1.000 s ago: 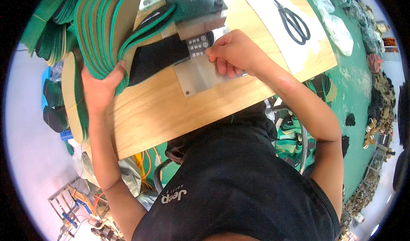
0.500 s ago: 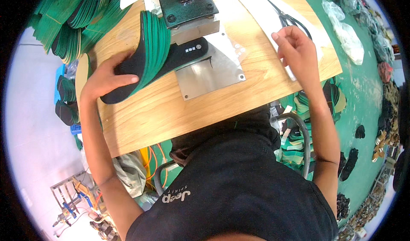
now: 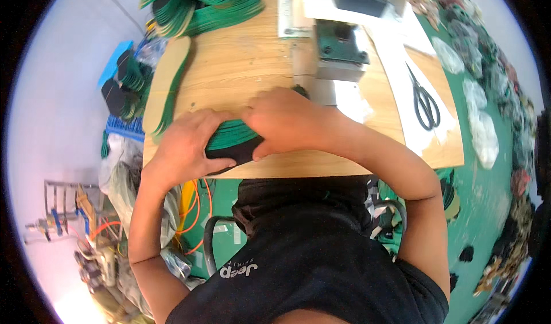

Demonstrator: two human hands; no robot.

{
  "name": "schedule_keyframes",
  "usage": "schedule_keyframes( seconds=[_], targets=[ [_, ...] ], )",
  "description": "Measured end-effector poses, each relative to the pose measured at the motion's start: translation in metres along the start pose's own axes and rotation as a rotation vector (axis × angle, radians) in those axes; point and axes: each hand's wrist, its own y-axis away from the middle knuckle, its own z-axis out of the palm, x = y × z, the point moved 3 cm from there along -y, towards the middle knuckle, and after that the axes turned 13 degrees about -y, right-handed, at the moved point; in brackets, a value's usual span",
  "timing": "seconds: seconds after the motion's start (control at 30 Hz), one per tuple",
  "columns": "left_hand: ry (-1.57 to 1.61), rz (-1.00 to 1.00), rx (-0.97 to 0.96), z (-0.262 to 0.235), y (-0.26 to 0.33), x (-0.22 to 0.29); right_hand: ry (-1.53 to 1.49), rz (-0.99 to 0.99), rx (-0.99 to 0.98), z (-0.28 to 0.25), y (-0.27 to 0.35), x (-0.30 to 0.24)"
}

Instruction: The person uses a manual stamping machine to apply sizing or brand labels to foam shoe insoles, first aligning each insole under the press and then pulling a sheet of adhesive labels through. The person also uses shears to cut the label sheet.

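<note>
A stack of green insoles with black faces [image 3: 234, 134] lies near the front edge of the wooden table, gripped at both ends. My left hand [image 3: 186, 147] closes round its left end, the thumb along the black face. Round the other end wraps my right hand [image 3: 287, 122], its thumb also on the near side. Much of the stack is hidden under my fingers. Beyond my right hand stands a small press with a dark green top plate [image 3: 342, 43] over a metal block. Part of its base is covered by my right hand.
Black-handled scissors [image 3: 426, 107] lie on white paper [image 3: 396, 77] at the right. More insole stacks [image 3: 215, 14] fill the back left, and a bundle with a tan face [image 3: 166, 85] sits at the left edge. A blue crate [image 3: 124, 127] holds insoles beside the table.
My right hand has come left from beside the scissors and now grips the stack. The insoles have been drawn off the press plate toward me. The view has shifted.
</note>
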Motion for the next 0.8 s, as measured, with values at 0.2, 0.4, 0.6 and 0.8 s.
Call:
schedule_keyframes(
  seconds=[0.2,0.4,0.6,0.8],
  targets=[
    [0.255,-0.317,0.162,0.028,0.066,-0.03,0.144,-0.168,0.421,0.012,0.002,-0.024],
    [0.34,-0.185,0.467,0.012,0.036,-0.068,-0.092,-0.163,0.511,0.039,-0.001,-0.017],
    [-0.348,-0.749,0.137,0.056,0.056,-0.133,-0.112,0.227,0.609,0.0,0.143,0.01],
    [0.271,-0.711,0.28,0.048,0.065,-0.154,-0.497,0.703,1.388,-0.055,0.325,0.098]
  ],
)
